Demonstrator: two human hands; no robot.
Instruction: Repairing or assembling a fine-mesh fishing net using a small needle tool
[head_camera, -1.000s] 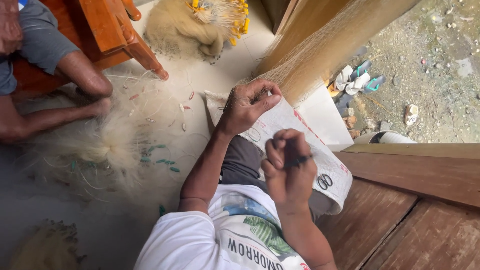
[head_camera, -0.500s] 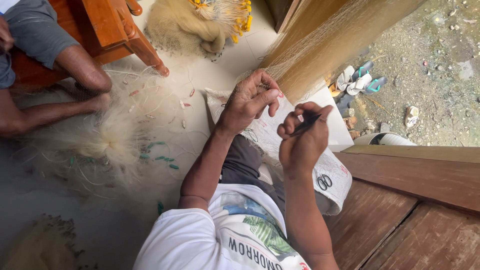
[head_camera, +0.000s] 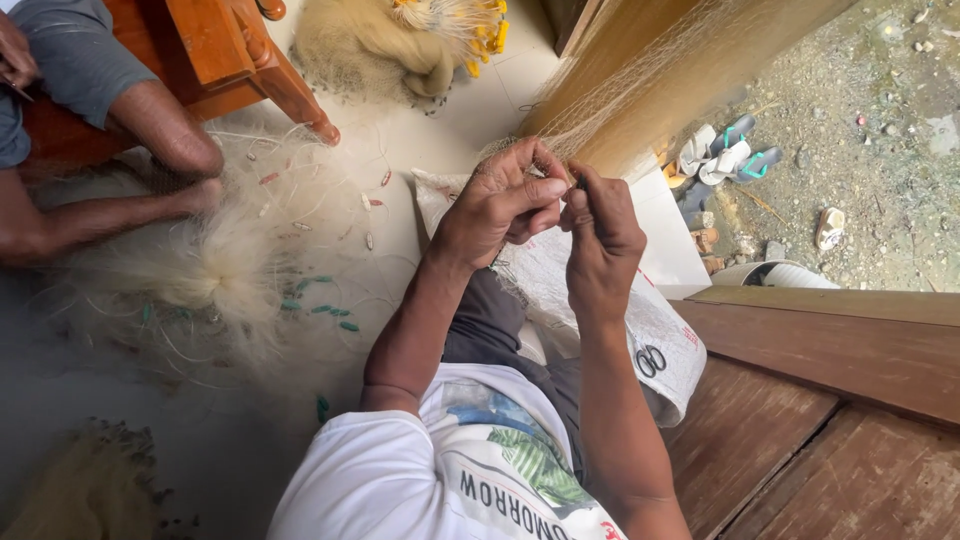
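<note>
Left hand (head_camera: 500, 205), right hand (head_camera: 598, 225): fingertips pinched together.

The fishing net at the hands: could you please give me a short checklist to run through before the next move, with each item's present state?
1. Left hand pinches the fishing net: ok.
2. Right hand holds a small dark tool: ok; its kind, cannot tell.
3. Net runs taut from the hands toward the doorway: ok.
4. White sack lies across the lap under the hands: ok.
5. Other person's leg stays apart from the hands: ok.
6. Knot or mesh at the fingertips: cannot tell, too fine.
</note>
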